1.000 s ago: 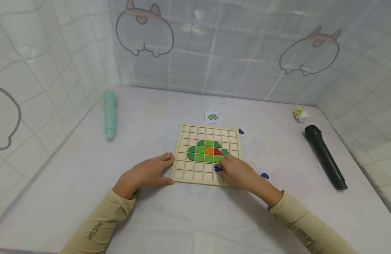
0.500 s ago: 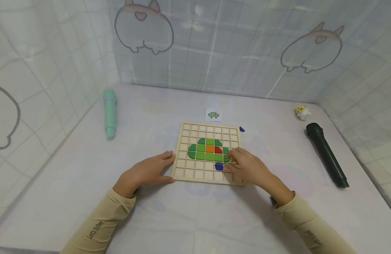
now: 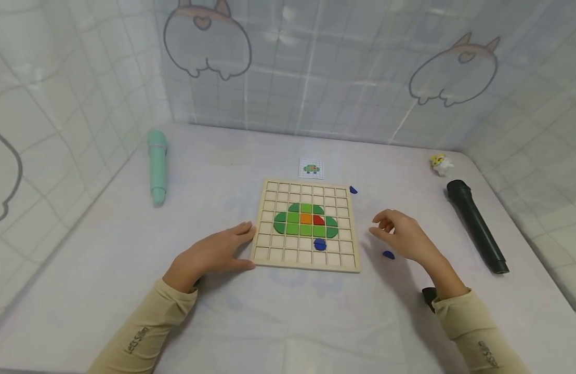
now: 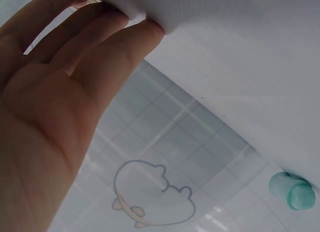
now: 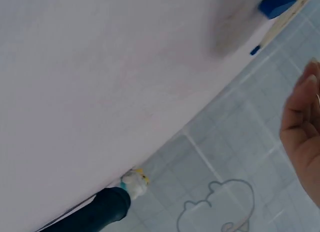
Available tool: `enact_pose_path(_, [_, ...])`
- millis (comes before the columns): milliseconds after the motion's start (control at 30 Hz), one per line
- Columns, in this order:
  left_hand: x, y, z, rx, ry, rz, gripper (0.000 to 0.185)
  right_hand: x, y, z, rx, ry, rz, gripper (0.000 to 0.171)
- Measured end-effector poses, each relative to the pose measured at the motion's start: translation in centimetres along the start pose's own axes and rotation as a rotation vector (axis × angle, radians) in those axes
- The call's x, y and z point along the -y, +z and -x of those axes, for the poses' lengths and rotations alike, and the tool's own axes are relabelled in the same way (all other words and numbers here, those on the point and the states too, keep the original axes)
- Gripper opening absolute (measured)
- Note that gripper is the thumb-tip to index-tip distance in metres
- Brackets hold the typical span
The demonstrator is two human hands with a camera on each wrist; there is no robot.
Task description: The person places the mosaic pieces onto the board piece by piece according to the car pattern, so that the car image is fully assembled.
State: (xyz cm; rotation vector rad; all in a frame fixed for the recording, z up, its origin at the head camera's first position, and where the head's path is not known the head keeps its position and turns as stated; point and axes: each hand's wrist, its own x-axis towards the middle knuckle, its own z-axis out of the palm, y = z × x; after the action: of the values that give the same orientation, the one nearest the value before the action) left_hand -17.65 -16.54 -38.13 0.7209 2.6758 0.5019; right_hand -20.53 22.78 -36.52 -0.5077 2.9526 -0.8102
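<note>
A wooden grid board [image 3: 290, 256] lies flat on the table with green, orange and red tiles fitted in its middle. Below the tiles, blue pieces [image 3: 319, 244] form a round shape crossed by a line. My left hand [image 3: 218, 252] rests at the board's left edge, thumb and fingers spread apart. Right of the board, my right hand [image 3: 405, 236] hovers with loosely bent fingers and nothing visible in them. The nearest thing to it is a half-round blue piece [image 3: 388, 254] on the table. Another blue piece [image 3: 353, 190] lies by the board's upper right corner.
A small picture card [image 3: 311, 169] lies behind the board. A mint-green microphone [image 3: 158, 169] is at the left. To the right are a black microphone [image 3: 477, 228] and a little white-and-yellow figurine [image 3: 441, 164]. Tile-patterned curtains surround the table on three sides.
My right hand has let go of the blue pieces on the board and moved right, off the board. The blue piece on the table shows again. My left hand stays in place.
</note>
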Motion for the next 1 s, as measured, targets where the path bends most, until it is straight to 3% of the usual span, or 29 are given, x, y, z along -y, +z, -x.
enact_pose_path(200, [0.3, -0.2, -0.1, -0.01, -0.004, 0.006, 0.077, -0.6, -0.7, -2.2, -0.003, -0.008, -0.008, 0.024])
enact_pose_path(400, [0.2, -0.1, 0.2, -0.017, -0.014, 0.011, 0.078, -1.4, 0.2, -5.1, 0.017, -0.022, 0.017, 0.024])
enact_pose_path(600, [-0.1, 0.4, 0.6, -0.019, 0.007, 0.033, 0.077, -2.1, 1.6, -7.1, 0.033, -0.001, 0.108, 0.034])
enact_pose_path(800, [-0.3, 0.8, 0.9, -0.021, 0.006, 0.061, 0.077, -2.6, 2.8, -8.8, 0.026, -0.057, 0.262, 0.043])
enact_pose_path(1000, [-0.3, 0.4, 0.8, -0.041, 0.001, 0.047, 0.077, -2.8, 2.6, -10.6, 0.024, -0.092, 0.305, 0.035])
